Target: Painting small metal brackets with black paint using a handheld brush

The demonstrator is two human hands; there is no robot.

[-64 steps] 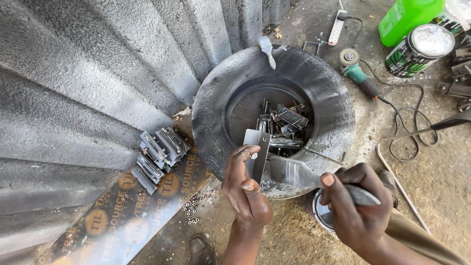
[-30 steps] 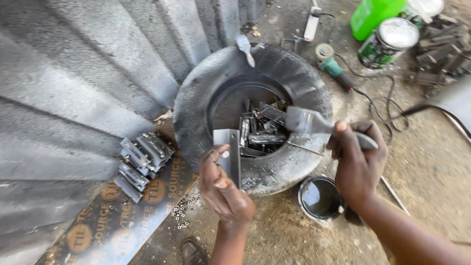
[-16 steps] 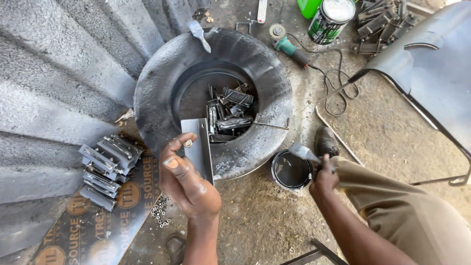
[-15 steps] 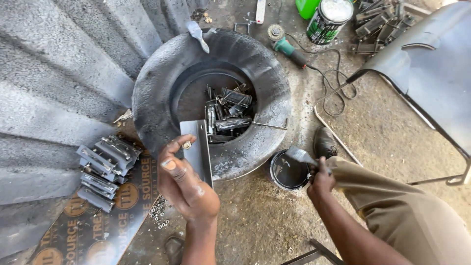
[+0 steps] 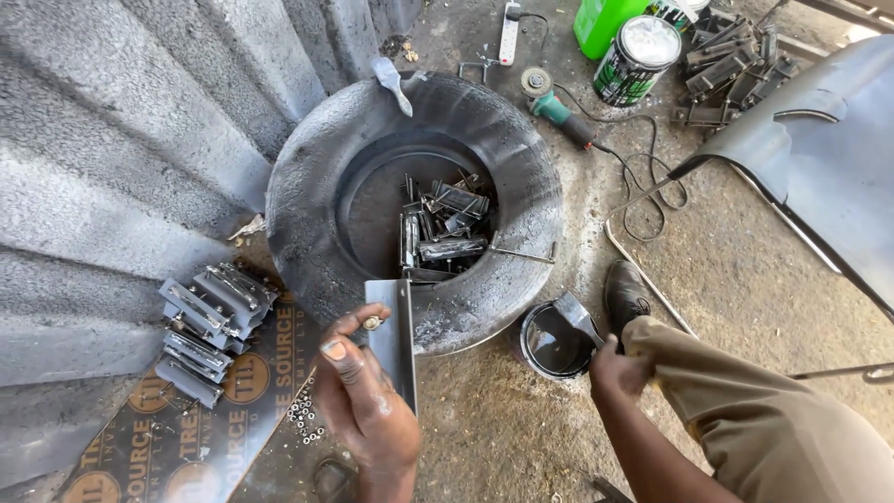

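Over the dirt ground | left hand (image 5: 368, 410) is raised, a flat metal piece (image 5: 396, 340) held upright beside the tyre (image 5: 321, 186); right hand (image 5: 616, 371) is closed round a brush (image 5: 575, 315) dipped in the paint tin (image 5: 551, 340) | corrugated sheet (image 5: 112, 140) lies behind

A single head-worn camera looks steeply down from above at the ground, close over both hands, with the tyre (image 5: 414, 200) centred just beyond them and the wall upper left
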